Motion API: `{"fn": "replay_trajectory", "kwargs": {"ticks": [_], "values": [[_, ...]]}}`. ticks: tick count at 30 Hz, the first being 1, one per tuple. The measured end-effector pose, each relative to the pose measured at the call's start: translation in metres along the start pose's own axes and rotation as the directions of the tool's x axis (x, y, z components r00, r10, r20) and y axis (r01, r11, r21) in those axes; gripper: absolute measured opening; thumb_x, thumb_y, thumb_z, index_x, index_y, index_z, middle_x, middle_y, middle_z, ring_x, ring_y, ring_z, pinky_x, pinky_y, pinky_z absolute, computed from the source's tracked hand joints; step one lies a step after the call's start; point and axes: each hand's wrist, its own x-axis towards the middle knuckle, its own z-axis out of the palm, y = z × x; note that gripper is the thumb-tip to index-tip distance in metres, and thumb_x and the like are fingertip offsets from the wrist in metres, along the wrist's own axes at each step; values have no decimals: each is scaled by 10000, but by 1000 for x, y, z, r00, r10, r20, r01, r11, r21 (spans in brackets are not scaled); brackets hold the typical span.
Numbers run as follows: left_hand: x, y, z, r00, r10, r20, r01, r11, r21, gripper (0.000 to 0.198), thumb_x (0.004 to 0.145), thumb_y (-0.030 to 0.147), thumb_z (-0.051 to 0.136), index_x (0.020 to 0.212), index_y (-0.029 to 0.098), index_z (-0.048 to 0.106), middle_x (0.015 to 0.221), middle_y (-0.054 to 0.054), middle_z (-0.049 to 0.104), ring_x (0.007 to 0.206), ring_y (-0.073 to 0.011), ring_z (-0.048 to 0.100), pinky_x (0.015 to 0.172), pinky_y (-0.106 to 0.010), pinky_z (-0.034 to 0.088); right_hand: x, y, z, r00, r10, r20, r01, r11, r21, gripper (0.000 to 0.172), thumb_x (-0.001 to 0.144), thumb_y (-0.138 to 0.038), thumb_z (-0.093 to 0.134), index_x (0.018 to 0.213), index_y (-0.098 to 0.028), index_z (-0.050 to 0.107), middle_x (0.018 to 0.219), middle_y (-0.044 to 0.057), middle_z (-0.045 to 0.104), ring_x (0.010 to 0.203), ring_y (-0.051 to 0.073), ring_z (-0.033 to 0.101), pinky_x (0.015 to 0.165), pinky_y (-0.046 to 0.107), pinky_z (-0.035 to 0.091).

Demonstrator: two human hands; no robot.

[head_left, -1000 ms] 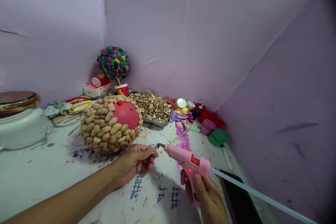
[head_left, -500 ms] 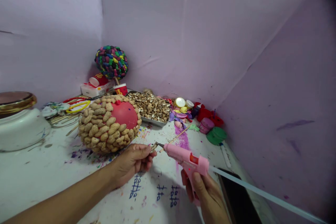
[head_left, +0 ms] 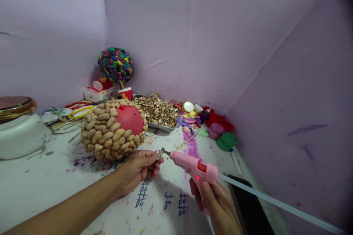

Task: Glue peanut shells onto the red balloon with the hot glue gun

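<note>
Between thumb and fingers, my left hand (head_left: 145,167) pinches a small peanut shell (head_left: 160,153). My right hand (head_left: 213,202) is wrapped round the handle of a pink glue gun (head_left: 190,163), whose dark nozzle points left at the shell, touching or very close to it. A long clear glue stick (head_left: 264,196) sticks out of the gun's back. Left of the hands rests a red balloon (head_left: 131,119) largely covered with peanut shells (head_left: 106,136), its upper right part bare.
Behind stand a metal tray (head_left: 165,128) of shells and a multicoloured ball (head_left: 116,65) on a stick in a red cup (head_left: 126,93). A white jar (head_left: 24,136) is far left. Paint pots (head_left: 226,141), a marker (head_left: 235,161) and a dark phone (head_left: 249,205) lie right.
The whole view has shifted slightly. Both hands keep nearly the same pose, with the shell still at the nozzle tip.
</note>
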Motion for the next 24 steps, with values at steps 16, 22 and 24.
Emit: {"fn": "replay_trajectory", "kwargs": {"ticks": [16, 22, 24], "values": [[-1, 2, 4, 990, 136, 30, -139, 952, 272, 317, 691, 408, 661, 592, 111, 611, 549, -11, 542, 474, -84, 459, 488, -209, 300, -2, -6, 5, 999, 39, -17, -38, 999, 22, 449, 821, -555, 424, 612, -177, 548, 520, -16, 452, 483, 126, 422, 456, 240, 303], [-3, 4, 5, 988, 149, 35, -153, 960, 235, 279, 693, 382, 654, 635, 110, 644, 615, -35, 585, 511, -97, 477, 517, -220, 324, -2, -7, 6, 999, 36, -35, -35, 999, 28, 433, 822, -542, 434, 641, -176, 578, 532, -9, 479, 481, 126, 440, 452, 237, 314], [-3, 4, 4, 988, 151, 23, -153, 968, 201, 257, 671, 352, 678, 617, 103, 645, 589, -30, 575, 515, -94, 478, 519, -212, 325, -2, -9, 6, 999, 21, -27, -20, 999, 46, 440, 820, -547, 432, 634, -176, 581, 518, -11, 478, 468, 124, 439, 445, 236, 313]]}}
